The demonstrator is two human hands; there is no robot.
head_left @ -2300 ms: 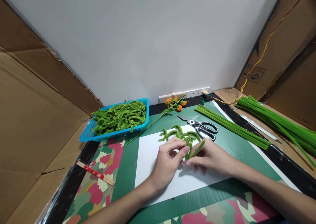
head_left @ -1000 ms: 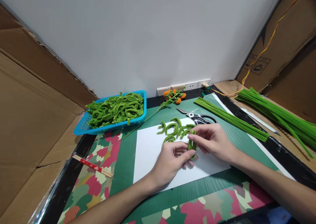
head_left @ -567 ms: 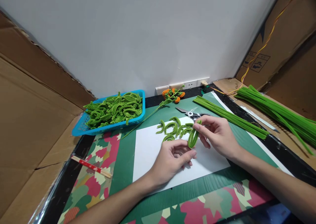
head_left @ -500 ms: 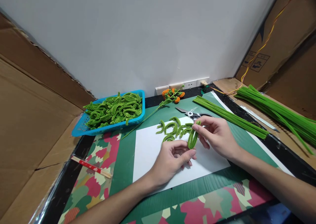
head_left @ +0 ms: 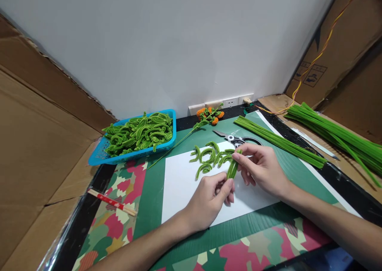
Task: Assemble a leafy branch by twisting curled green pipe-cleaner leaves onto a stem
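Between my two hands is a bent green fuzzy stem piece [head_left: 232,169], held above a white sheet [head_left: 182,195]. My left hand [head_left: 210,197] pinches its lower end between thumb and fingers. The upper end is pinched by my right hand [head_left: 258,163]. Several curled green pieces [head_left: 208,155] lie on the sheet just beyond my left hand. Scissors [head_left: 231,138] with black handles rest behind my right hand, their blades pointing left.
A blue basket [head_left: 149,147] heaped with green pieces stands at the left back. An orange-flowered stem [head_left: 203,120] lies beside it. Long green stems [head_left: 277,141] and a larger bundle [head_left: 337,135] are on the right. Wrapped chopsticks [head_left: 112,201] lie at the left.
My left hand has closed its thumb and fingers onto the lower end of the green piece, which now looks narrower. My left hand has shifted slightly, uncovering more of a curled piece.
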